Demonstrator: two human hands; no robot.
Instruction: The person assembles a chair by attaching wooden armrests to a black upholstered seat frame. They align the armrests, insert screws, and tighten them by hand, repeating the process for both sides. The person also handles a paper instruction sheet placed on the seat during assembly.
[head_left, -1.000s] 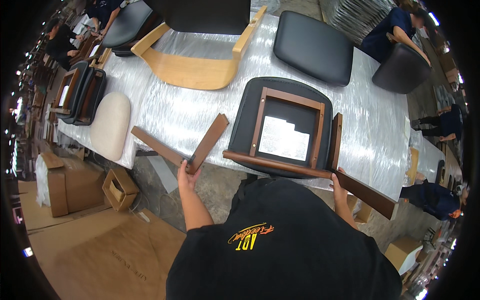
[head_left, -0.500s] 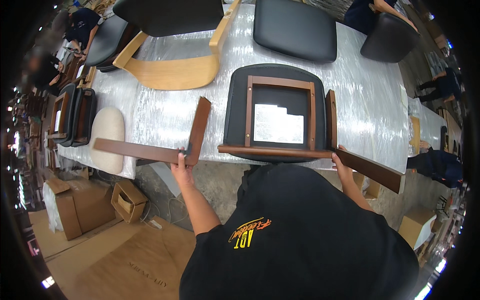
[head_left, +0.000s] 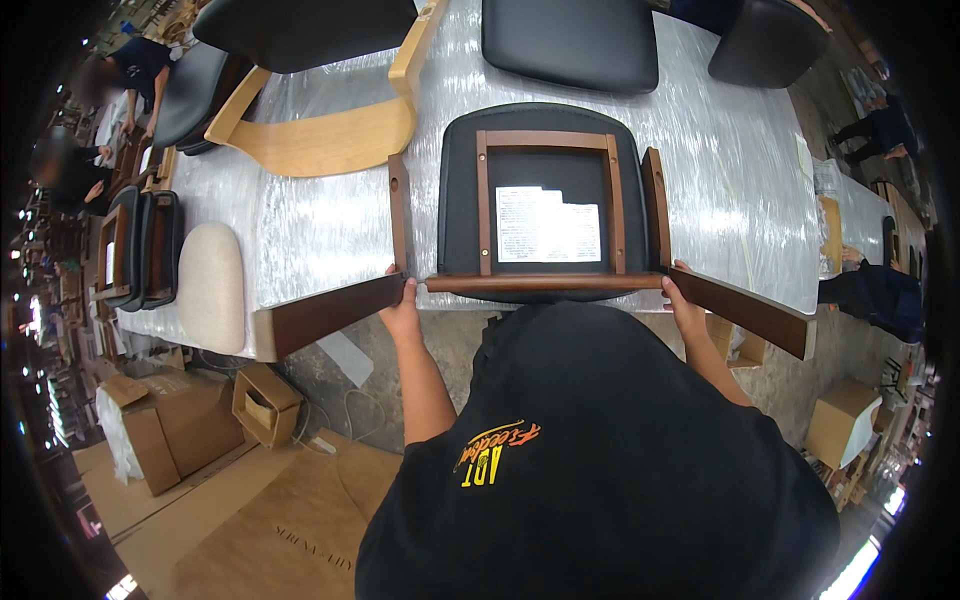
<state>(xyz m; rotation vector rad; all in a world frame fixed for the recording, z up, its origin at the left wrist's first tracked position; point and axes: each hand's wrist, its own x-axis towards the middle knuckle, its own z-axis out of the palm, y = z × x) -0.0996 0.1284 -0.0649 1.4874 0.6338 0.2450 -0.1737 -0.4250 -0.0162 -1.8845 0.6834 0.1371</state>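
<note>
In front of me lies a black padded chair seat [head_left: 460,215], underside up, with a brown wooden frame [head_left: 548,139] and white printed labels [head_left: 540,225] on it. My left hand [head_left: 402,312] grips the corner of an L-shaped brown wooden chair leg [head_left: 330,314], held just left of the frame's near rail [head_left: 545,283]; a narrow gap shows between them. A matching right chair leg [head_left: 745,312] stands against the rail's other end. Around that corner my right hand [head_left: 684,304] is closed, its fingers partly hidden behind the wood.
The table [head_left: 740,190] is covered in clear plastic film. A light wood chair frame [head_left: 320,145], a beige pad [head_left: 211,285] and black seats [head_left: 570,45] lie around. Cardboard boxes [head_left: 175,425] stand on the floor at the left. Other people work at both sides.
My left hand has brought its chair leg rightward, up to the frame's near rail, and turned it. My right hand stays at its corner. The whole view has shifted slightly.
</note>
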